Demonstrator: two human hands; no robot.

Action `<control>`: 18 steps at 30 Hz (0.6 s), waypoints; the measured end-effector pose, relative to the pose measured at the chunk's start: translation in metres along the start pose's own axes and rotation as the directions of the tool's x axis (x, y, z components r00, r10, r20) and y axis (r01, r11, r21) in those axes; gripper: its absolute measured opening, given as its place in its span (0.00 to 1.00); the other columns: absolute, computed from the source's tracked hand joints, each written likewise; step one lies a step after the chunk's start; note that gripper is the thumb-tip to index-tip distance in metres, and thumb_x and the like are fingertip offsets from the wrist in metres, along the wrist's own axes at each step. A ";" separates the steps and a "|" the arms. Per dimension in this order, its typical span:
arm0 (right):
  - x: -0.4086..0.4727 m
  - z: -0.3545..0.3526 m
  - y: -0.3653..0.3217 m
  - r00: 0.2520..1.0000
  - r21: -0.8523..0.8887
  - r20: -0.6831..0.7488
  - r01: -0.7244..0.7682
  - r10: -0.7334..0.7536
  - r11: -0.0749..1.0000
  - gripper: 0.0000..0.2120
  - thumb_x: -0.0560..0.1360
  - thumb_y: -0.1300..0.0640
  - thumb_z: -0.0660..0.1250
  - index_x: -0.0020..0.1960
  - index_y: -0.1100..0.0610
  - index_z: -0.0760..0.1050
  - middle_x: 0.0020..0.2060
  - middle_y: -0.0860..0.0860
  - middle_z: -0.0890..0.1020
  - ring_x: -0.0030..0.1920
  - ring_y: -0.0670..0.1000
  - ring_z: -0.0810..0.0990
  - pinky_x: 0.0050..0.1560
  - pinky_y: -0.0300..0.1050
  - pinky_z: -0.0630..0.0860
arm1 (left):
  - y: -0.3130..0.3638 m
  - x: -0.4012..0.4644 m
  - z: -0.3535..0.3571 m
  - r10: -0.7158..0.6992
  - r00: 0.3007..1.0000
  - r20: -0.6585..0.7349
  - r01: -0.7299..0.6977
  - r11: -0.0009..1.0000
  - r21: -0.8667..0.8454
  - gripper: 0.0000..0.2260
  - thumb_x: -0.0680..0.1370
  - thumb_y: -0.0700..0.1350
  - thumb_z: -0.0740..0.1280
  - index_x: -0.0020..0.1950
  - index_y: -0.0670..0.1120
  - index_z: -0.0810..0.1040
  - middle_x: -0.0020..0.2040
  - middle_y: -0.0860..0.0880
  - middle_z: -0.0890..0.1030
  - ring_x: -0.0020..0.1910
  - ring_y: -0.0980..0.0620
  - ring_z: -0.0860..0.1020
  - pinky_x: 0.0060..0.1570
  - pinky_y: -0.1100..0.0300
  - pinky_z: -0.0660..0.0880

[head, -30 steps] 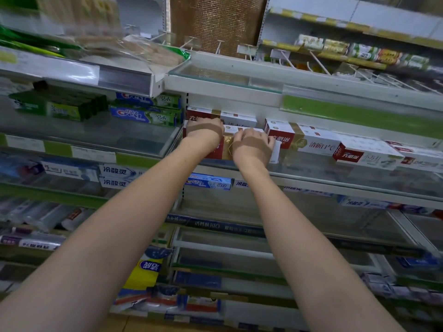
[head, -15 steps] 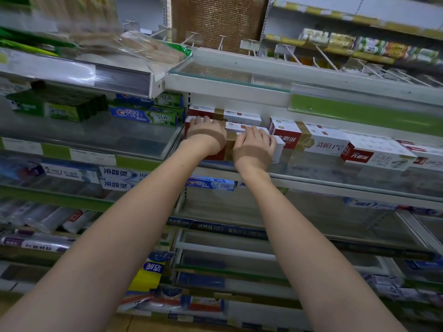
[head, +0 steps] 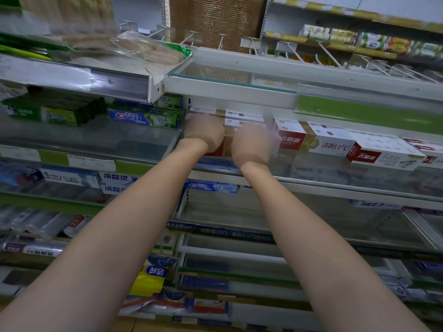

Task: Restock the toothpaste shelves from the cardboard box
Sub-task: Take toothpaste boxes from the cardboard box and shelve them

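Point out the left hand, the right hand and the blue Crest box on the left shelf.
left hand [head: 203,135], head view, back of the hand.
right hand [head: 251,146], head view, back of the hand.
blue Crest box [head: 141,117], head view, its front face.

right hand [head: 251,144] — fingers blurred, perhaps pinching

The toothpaste boxes [head: 330,142] are shiny cardboard. The shelf [head: 311,178] they lie on is smooth, see-through glass with a white painted metal edge. Far behind, a brown board [head: 215,20] looks rough and dotted.
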State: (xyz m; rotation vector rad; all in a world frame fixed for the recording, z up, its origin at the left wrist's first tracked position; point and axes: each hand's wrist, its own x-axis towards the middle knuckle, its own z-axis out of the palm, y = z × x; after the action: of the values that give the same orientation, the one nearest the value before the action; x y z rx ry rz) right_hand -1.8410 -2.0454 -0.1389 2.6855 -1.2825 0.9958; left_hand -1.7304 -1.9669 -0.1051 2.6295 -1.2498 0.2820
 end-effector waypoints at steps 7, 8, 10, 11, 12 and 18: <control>0.007 0.012 0.000 0.998 -0.019 -0.059 -0.020 0.018 1.000 0.27 0.83 0.49 0.44 0.68 0.56 0.77 0.67 0.51 0.79 0.70 0.54 0.71 0.74 0.55 0.59 | 0.001 0.007 0.001 0.011 1.000 -0.011 -0.011 1.000 -0.013 0.19 0.84 0.46 0.48 0.68 0.40 0.72 0.70 0.38 0.71 0.70 0.38 0.67 0.71 0.44 0.62; 0.009 0.014 0.000 0.998 -0.014 -0.065 -0.020 0.019 1.000 0.27 0.83 0.49 0.44 0.68 0.57 0.77 0.67 0.52 0.79 0.70 0.54 0.71 0.75 0.55 0.59 | 0.000 0.009 0.002 0.011 1.000 -0.013 -0.011 1.000 -0.019 0.19 0.84 0.45 0.49 0.68 0.40 0.72 0.70 0.38 0.71 0.70 0.37 0.67 0.71 0.44 0.62; 0.011 0.016 0.000 0.997 -0.006 -0.080 -0.018 0.018 1.000 0.27 0.84 0.49 0.45 0.68 0.57 0.77 0.67 0.52 0.79 0.71 0.54 0.71 0.75 0.54 0.59 | 0.000 0.013 0.003 0.008 1.000 -0.010 -0.009 1.000 -0.026 0.19 0.84 0.45 0.49 0.68 0.40 0.72 0.70 0.38 0.71 0.71 0.37 0.66 0.72 0.44 0.61; 0.012 0.017 0.000 0.996 -0.003 -0.088 -0.018 0.017 1.000 0.26 0.84 0.50 0.45 0.69 0.57 0.77 0.67 0.52 0.79 0.71 0.54 0.71 0.75 0.55 0.59 | -0.001 0.014 0.004 0.010 1.000 -0.011 -0.010 1.000 -0.025 0.19 0.84 0.45 0.49 0.68 0.40 0.72 0.70 0.38 0.71 0.71 0.37 0.66 0.72 0.44 0.61; 0.013 0.018 0.001 0.995 -0.002 -0.096 -0.018 0.018 1.000 0.26 0.84 0.50 0.46 0.69 0.57 0.77 0.67 0.53 0.79 0.71 0.54 0.71 0.75 0.55 0.59 | -0.001 0.016 0.004 0.014 1.000 -0.016 -0.014 1.000 -0.023 0.19 0.84 0.46 0.49 0.68 0.40 0.72 0.70 0.38 0.71 0.71 0.37 0.66 0.71 0.44 0.62; 0.018 0.025 -0.001 0.992 -0.026 -0.122 -0.035 0.031 0.999 0.26 0.83 0.50 0.46 0.66 0.57 0.78 0.65 0.52 0.80 0.69 0.55 0.72 0.74 0.54 0.59 | -0.001 0.021 0.005 0.029 0.999 -0.044 -0.029 1.000 0.004 0.19 0.84 0.45 0.49 0.67 0.40 0.73 0.68 0.39 0.73 0.68 0.38 0.69 0.68 0.46 0.64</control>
State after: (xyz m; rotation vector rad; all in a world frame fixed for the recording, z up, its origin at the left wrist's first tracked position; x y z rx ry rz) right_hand -1.8186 -2.0636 -0.1488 2.5474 -1.3115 1.1165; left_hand -1.7163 -1.9827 -0.1045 2.5951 -1.2750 0.3447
